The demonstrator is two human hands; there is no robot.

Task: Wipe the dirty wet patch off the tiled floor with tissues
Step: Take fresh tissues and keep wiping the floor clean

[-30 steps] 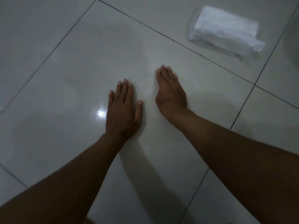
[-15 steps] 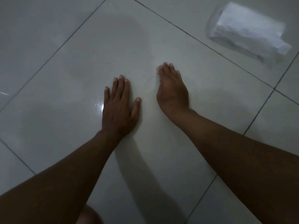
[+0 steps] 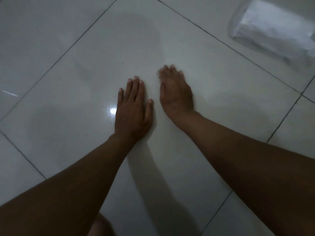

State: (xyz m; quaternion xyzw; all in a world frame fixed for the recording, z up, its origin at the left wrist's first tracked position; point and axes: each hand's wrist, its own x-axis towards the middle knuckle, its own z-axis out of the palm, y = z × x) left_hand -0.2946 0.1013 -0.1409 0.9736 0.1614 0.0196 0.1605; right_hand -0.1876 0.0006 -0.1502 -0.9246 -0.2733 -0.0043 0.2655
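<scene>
My left hand [image 3: 133, 109] lies flat on a pale glossy floor tile [image 3: 213, 79], fingers straight and together. My right hand [image 3: 175, 94] rests on the same tile just to its right, on its outer edge, fingers extended forward and blurred by motion. No tissue shows plainly under either hand; a pale smudge sits at the right fingertips. A wet glint [image 3: 111, 110] shines on the tile beside my left hand, with faint smears further left. A plastic-wrapped pack of white tissues [image 3: 274, 31] lies on the floor at the far right.
Dark grout lines [image 3: 283, 116] cross the floor around the big tile. My knee [image 3: 100, 225] shows at the bottom edge. The scene is dim, with soft shadows of my arms on the tiles.
The view has drifted, so the tissue pack sits further up and right in the frame. My right hand's fingers are now blurred by a small movement; my left hand stays flat.
</scene>
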